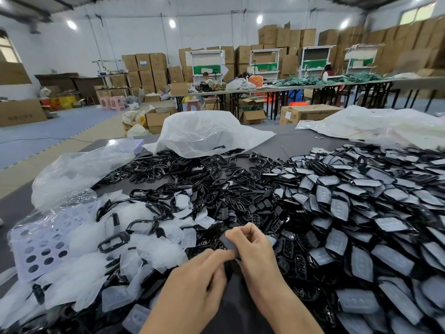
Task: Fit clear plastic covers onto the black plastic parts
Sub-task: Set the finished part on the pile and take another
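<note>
Between left hand (192, 285), right hand (252, 247): clear cover (228, 242) diagonal

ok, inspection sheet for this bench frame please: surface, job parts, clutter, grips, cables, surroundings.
Surface: dark grey table, mostly buried under parts.
Job's things: bare black parts heaped centre; clear covers piled left; covered parts stacked right.
Clutter: white plastic bag at far edge; perforated lilac tray at left.
Grips: right hand pinches held part; left hand meets it, grasp blurred.
Cables: floor cable far left; nothing seen on table.
Surroundings: cardboard boxes along walls, work tables behind.
</note>
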The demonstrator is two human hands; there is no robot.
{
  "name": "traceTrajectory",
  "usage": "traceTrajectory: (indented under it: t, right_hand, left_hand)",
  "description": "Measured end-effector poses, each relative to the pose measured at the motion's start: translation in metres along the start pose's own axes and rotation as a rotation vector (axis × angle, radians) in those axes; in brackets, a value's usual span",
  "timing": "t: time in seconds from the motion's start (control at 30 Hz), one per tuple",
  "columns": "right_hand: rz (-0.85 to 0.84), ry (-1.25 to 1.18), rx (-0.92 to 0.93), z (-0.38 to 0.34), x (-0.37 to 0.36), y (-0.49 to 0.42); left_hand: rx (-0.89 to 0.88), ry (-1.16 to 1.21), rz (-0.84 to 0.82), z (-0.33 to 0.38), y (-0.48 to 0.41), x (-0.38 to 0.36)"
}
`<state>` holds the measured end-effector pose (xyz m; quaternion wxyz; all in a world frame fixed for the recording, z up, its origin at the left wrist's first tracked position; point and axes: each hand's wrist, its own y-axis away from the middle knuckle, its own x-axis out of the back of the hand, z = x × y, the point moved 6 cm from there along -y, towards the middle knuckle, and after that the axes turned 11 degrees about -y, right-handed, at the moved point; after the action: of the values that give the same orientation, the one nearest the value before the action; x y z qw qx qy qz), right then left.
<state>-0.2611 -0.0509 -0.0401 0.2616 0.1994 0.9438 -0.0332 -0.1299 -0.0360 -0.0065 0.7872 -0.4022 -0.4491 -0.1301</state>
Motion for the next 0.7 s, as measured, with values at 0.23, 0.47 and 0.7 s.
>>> traceTrajectory:
  t: [0.23, 0.47, 0.7]
  right_hand:
    - [-0.019, -0.183, -0.025, -0.004, 0.0, -0.002]
    - [-0.086, -0.161, -0.031, -0.005, -0.006, 0.001]
    - [-0.252, -0.066, -0.035, -0.002, -0.019, 0.011]
  left_hand:
    - [-0.005, 0.119, 0.053, 0.004, -0.001, 0.004]
    - [0.363, 0.381, 0.196, -0.029, 0.001, 0.008]
    - [0.521, 0.638, 0.142, -0.033, -0.003, 0.0]
